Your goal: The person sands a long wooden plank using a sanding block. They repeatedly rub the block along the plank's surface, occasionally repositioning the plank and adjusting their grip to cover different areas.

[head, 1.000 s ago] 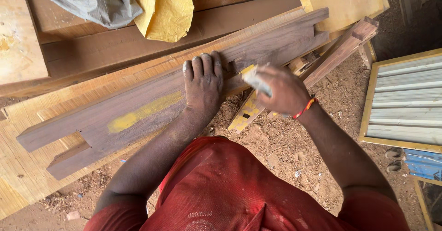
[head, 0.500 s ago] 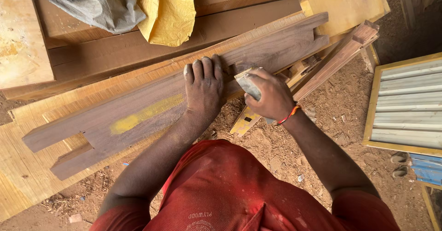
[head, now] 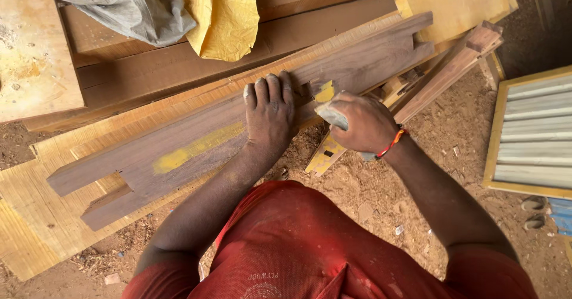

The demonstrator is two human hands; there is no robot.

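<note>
Looking down from the head camera, the nearest item is the person's red shirt (head: 310, 245), filling the lower centre, with both bare forearms reaching away from it. The ground on either side is sawdust-strewn dirt (head: 441, 150).

The left hand (head: 269, 113) lies flat, palm down, on the dark wooden board (head: 196, 138); its fingers are extended and close together, pressing the surface without gripping it. The right hand (head: 360, 123), with an orange-red cord at the wrist (head: 393, 144), is closed around a folded piece of grey sandpaper (head: 332, 116). The sandpaper meets the near edge of the board just right of the left hand, beside a small yellow mark.

The board lies diagonally from lower left to upper right, with notched ends and a yellow filler streak (head: 193, 148) left of the left hand. It rests on a lighter plank (head: 36, 215). Narrow wooden strips (head: 453, 67) lie against its right end.

Beyond the board are further brown planks (head: 179, 67). On them sit a crumpled yellow sack (head: 223, 16) and a grey cloth (head: 119, 4). A louvred panel in a yellow frame (head: 533, 132) lies on the ground at far right.
</note>
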